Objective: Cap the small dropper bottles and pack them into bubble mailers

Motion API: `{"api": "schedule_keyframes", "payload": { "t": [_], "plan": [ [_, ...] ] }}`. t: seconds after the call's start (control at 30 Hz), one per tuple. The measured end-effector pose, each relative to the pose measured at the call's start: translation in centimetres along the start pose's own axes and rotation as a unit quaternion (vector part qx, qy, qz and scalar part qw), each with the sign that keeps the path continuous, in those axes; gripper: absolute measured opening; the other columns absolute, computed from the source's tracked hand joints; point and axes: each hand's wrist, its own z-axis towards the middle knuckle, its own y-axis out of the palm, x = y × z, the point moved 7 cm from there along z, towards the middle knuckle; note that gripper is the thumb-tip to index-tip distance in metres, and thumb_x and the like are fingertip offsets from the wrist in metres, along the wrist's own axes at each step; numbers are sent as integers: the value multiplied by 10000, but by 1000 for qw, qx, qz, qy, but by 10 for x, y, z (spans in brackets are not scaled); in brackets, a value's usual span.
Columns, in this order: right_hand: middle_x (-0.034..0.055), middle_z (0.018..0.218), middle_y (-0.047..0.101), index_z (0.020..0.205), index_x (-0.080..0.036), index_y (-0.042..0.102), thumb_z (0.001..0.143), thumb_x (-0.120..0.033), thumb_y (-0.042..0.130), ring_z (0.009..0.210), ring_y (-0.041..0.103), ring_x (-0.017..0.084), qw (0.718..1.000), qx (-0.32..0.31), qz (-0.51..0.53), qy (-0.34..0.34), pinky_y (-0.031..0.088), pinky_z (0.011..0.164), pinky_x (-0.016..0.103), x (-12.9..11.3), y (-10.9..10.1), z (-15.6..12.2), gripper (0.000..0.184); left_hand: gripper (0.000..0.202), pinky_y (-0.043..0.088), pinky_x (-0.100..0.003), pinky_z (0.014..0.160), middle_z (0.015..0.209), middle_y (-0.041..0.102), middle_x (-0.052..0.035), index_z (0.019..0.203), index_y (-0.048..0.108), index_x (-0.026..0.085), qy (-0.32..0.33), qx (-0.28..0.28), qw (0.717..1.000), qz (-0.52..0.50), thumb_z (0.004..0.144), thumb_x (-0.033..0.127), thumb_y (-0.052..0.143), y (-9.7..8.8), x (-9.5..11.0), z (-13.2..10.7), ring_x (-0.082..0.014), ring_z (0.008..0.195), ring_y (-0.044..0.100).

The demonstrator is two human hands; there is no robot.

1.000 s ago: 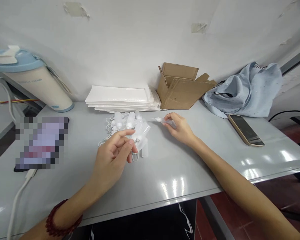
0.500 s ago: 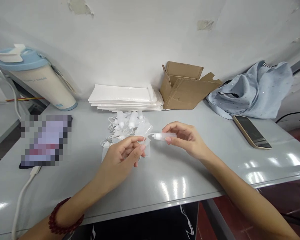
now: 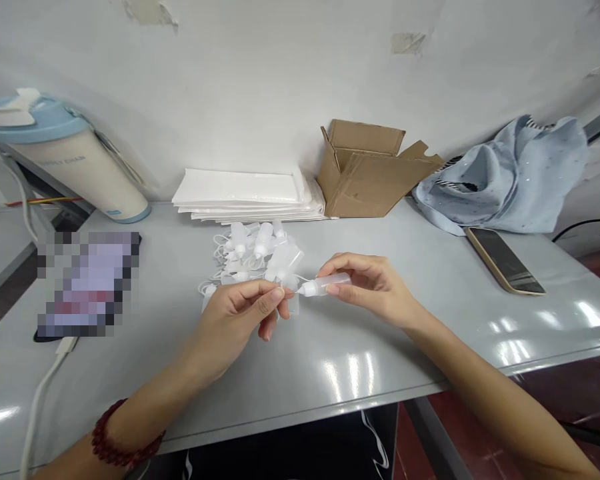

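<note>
My right hand [image 3: 365, 283] grips a small translucent plastic dropper bottle [image 3: 330, 285] between thumb and fingers. The bottle lies nearly level, its white neck and thin tip pointing left. At that tip, the thumb and forefinger of my left hand [image 3: 253, 307] are pinched together. Whatever they hold is too small and covered to make out; a thin white strap runs from the bottle's neck toward them. Behind my left hand lies a heap of similar small bottles [image 3: 263, 239], several with looped white straps. My left fingers hide the heap's front part.
Against the wall stand a stack of white padded envelopes [image 3: 240, 187] and an open cardboard box [image 3: 380, 187]. A pale blue cloth bag [image 3: 510, 183] and a phone [image 3: 505, 260] lie right. Left are a tumbler [image 3: 80, 160] and another phone [image 3: 87, 287] with a white cable.
The bottle in my right hand has come slightly down and tilted a little, its tip now at my left fingertips. My left thumb and forefinger have closed together.
</note>
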Motion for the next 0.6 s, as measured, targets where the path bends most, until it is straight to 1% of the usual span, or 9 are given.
{"api": "schedule_keyframes", "payload": {
  "t": [0.1,0.27,0.43,0.6],
  "plan": [
    [14,847,656,915,-176,673,818,-207,661,739,585,113,1000,-1,1,4,457,655,243,0,1,0,103,261,452,-259,702,705,604,44,720,666,208,-10,-17,999,-31,882,381,556,3,-1,0,-55,489,453],
    [15,870,657,932,-179,673,821,-185,652,773,594,117,1000,-8,-4,-1,461,679,244,-1,4,-1,113,274,429,-231,645,698,608,41,698,666,197,-23,-24,998,-54,884,369,561,6,-2,1,-45,485,452],
    [13,875,654,940,-175,669,817,-166,653,781,596,110,1000,-5,-11,-14,465,687,234,-2,4,-1,124,245,403,-209,579,685,604,38,754,689,199,-33,-31,995,-85,883,369,568,6,-3,1,-43,483,450],
    [21,889,659,946,-177,665,823,-176,646,797,603,120,1000,-4,-23,-20,474,694,247,-2,4,-1,125,270,387,-197,550,658,588,36,687,676,181,-54,-36,992,-111,871,358,588,7,-3,1,-35,471,431]
  ]
}}
